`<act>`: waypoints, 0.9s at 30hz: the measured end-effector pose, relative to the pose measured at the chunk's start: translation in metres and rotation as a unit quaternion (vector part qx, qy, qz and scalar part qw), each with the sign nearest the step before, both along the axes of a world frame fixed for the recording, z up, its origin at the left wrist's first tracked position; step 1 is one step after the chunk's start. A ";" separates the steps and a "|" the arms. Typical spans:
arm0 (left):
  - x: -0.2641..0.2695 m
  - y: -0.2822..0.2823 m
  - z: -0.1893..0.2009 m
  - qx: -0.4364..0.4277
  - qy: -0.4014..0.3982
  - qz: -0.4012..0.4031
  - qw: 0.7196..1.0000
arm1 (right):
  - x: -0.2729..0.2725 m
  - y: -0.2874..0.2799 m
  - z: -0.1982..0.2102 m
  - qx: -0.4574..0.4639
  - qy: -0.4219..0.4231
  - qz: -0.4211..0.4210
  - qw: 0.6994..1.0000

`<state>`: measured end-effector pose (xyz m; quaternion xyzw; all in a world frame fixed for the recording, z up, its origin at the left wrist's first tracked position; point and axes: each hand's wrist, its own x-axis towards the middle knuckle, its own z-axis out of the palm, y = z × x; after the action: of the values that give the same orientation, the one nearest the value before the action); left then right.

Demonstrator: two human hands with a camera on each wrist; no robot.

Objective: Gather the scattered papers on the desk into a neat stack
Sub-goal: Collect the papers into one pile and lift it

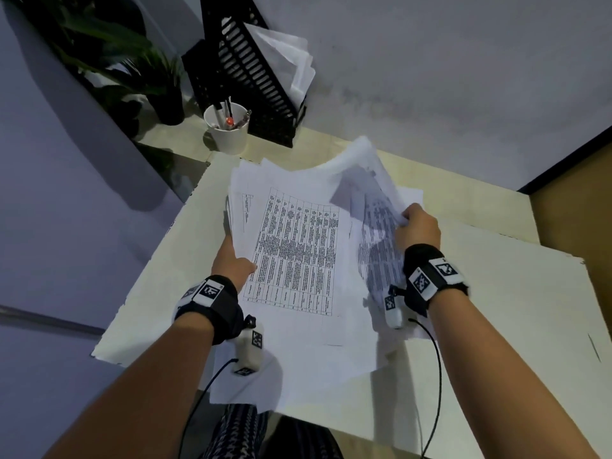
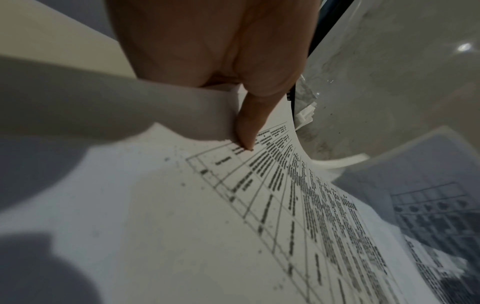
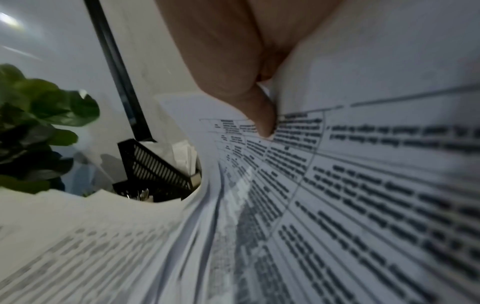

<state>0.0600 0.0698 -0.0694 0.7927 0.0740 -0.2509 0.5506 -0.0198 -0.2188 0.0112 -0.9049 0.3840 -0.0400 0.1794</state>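
Note:
Several white printed papers [image 1: 298, 253] with tables of text lie gathered in a loose pile over the pale desk [image 1: 496, 293]. My left hand [image 1: 231, 260] grips the pile's left edge, thumb [image 2: 246, 123] on the top sheet [image 2: 259, 226] and fingers hidden beneath. My right hand [image 1: 419, 226] grips the right side, where sheets [image 1: 367, 193] curl upward and blur. In the right wrist view my thumb [image 3: 262, 119] presses on a printed sheet [image 3: 363, 185].
A white cup with pens [image 1: 228, 127] and a black slatted file holder [image 1: 248, 81] with paper stand at the desk's far left. A green plant [image 1: 126, 61] is behind them. A grey wall runs along the back.

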 end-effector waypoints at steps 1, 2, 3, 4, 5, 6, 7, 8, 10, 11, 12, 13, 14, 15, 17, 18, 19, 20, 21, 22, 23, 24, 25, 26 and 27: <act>0.000 -0.001 0.002 0.002 0.003 0.002 1.000 | 0.000 -0.001 0.009 -0.021 -0.020 -0.006 1.000; 0.001 -0.002 0.000 0.003 0.005 0.005 1.000 | -0.002 -0.004 0.020 -0.043 -0.038 -0.012 0.998; 0.001 -0.002 0.000 0.009 0.010 0.007 1.000 | -0.002 -0.006 0.030 -0.063 -0.053 -0.014 0.997; 0.002 -0.004 0.001 0.012 0.013 0.007 1.000 | -0.004 -0.010 0.043 -0.084 -0.069 -0.017 0.994; 0.002 -0.006 0.003 0.021 0.018 0.002 1.000 | -0.007 -0.013 0.057 -0.101 -0.089 -0.024 0.991; 0.004 -0.009 0.004 0.033 0.020 -0.006 0.999 | -0.010 -0.018 0.071 -0.113 -0.113 -0.037 0.986; 0.005 -0.011 0.006 0.043 0.027 -0.016 0.999 | -0.012 -0.022 0.085 -0.119 -0.142 -0.052 0.981; 0.006 -0.013 0.007 0.055 0.033 -0.027 0.998 | -0.015 -0.025 0.099 -0.118 -0.176 -0.072 0.975; 0.007 -0.017 0.012 0.077 0.039 -0.044 0.995 | -0.021 -0.028 0.122 -0.098 -0.252 -0.111 0.956; 0.007 -0.019 0.015 0.082 0.040 -0.049 0.995 | -0.023 -0.030 0.130 -0.085 -0.281 -0.122 0.948; 0.008 -0.020 0.016 0.082 0.039 -0.051 0.995 | -0.023 -0.031 0.134 -0.067 -0.302 -0.123 0.943; 0.007 -0.022 0.021 0.074 0.047 -0.053 0.995 | -0.023 -0.031 0.134 -0.038 -0.327 -0.113 0.938; 0.009 -0.024 0.020 0.064 0.052 -0.053 0.995 | -0.023 -0.031 0.129 0.003 -0.352 -0.102 0.931; 0.009 -0.025 0.023 0.051 0.064 -0.048 0.995 | -0.022 -0.028 0.120 0.052 -0.363 -0.097 0.925; 0.012 -0.028 0.026 -0.013 0.099 -0.018 0.995 | -0.025 -0.019 0.091 0.141 -0.328 -0.099 0.929; 0.015 -0.028 0.023 -0.057 0.115 0.001 0.992 | -0.028 -0.011 0.073 0.170 -0.288 -0.094 0.938; 0.015 -0.028 0.025 -0.092 0.135 0.019 0.986 | -0.031 -0.001 0.054 0.189 -0.240 -0.083 0.949; 0.017 -0.026 0.022 -0.114 0.155 0.034 0.981 | -0.034 0.009 0.037 0.201 -0.195 -0.068 0.958; 0.017 -0.023 0.021 -0.124 0.173 0.037 0.976 | -0.038 0.021 0.021 0.213 -0.153 -0.056 0.963; 0.018 -0.021 0.020 -0.136 0.182 0.035 0.973 | -0.041 0.031 0.006 0.227 -0.116 -0.047 0.966; 0.015 -0.019 0.024 -0.144 0.187 0.021 0.971 | -0.043 0.041 -0.007 0.242 -0.083 -0.040 0.966; 0.015 -0.018 0.022 -0.145 0.186 0.006 0.972 | -0.044 0.050 -0.019 0.251 -0.053 -0.032 0.966; 0.013 -0.018 0.022 -0.138 0.177 -0.012 0.975 | -0.045 0.058 -0.029 0.255 -0.024 -0.023 0.967; 0.012 -0.017 0.023 -0.131 0.162 -0.024 0.978 | -0.044 0.067 -0.037 0.257 0.002 -0.008 0.966; 0.010 -0.017 0.022 -0.105 0.148 -0.037 0.983 | -0.043 0.074 -0.043 0.255 0.026 0.012 0.967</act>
<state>0.0705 0.0525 -0.0476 0.6871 0.0986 -0.3918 0.6038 -0.0626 -0.1445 -0.0318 -0.8343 0.3756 0.0853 0.3945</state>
